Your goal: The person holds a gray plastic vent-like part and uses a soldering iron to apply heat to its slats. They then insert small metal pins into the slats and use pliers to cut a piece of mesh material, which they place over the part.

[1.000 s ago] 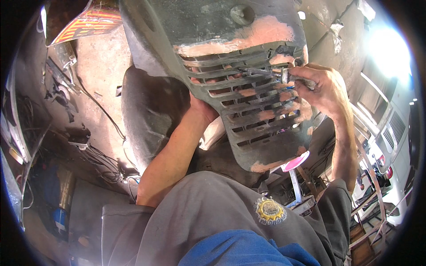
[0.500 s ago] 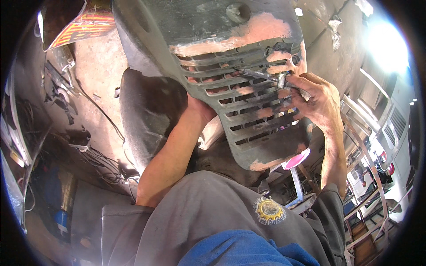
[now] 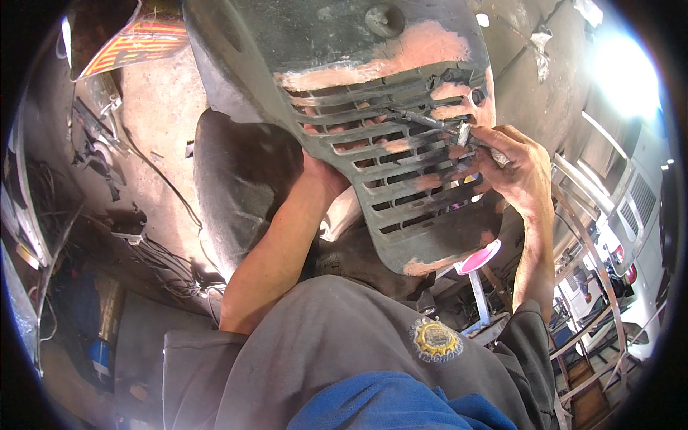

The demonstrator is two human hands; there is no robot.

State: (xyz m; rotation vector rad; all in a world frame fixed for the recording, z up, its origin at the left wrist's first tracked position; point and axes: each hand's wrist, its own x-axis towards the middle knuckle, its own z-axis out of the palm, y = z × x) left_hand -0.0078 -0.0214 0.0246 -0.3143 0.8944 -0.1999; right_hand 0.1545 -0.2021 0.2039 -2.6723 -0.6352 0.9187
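Note:
A dark grey plastic panel [image 3: 333, 39] with a slotted grille and pinkish filler patches spans the upper middle. My left hand [image 3: 321, 174] grips its left edge from behind, with some fingers showing through the slots. On the grille's right side, my right hand [image 3: 514, 166] is closed on a slim dark tool [image 3: 426, 122] with a pale metal part near my fingers. The tool's far end lies against the slats around the grille's middle. Its exact kind I cannot tell.
Behind the panel is a dark padded-looking piece [image 3: 240, 179]. A pink disc [image 3: 479, 256] sits below its lower right corner. Scrap metal and cables [image 3: 168, 272] lie left, along with a striped sheet [image 3: 136, 46]. A white vehicle [image 3: 638, 236] and metal frames are at right.
My right hand and the tool have moved slightly down and left along the grille. The panel has shifted a little left. My left hand keeps its hold.

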